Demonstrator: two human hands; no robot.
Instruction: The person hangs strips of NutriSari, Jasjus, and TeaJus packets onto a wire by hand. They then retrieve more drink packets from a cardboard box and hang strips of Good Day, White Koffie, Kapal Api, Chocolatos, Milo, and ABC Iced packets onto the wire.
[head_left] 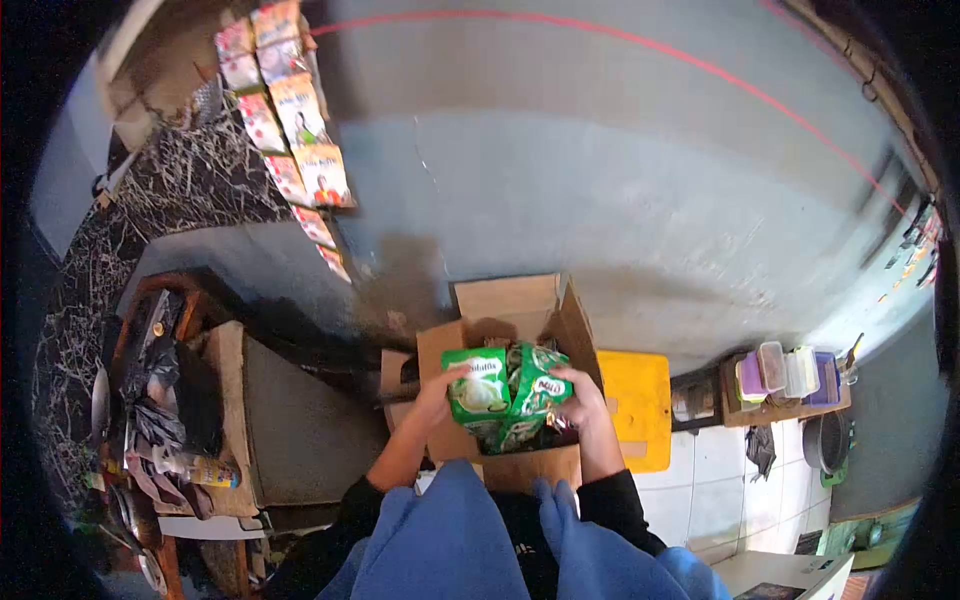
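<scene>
Two green packs are held above an open cardboard box [505, 297]. My left hand [433, 400] grips the outer side of a green pack with a pale picture on it [480, 385]. On the other side, my right hand [585, 400] has its fingers around a shiny green Milo pack [540, 385]. The packs touch each other, and more green packaging shows beneath them. The inside of the box is mostly hidden behind the packs.
A yellow panel [645, 410] stands right of the box. Hanging sachets [300, 110] are at upper left. A cluttered wooden shelf with a bottle [210, 470] lies left. Plastic containers [770, 367] sit on a shelf at right, near a dark pan [826, 443].
</scene>
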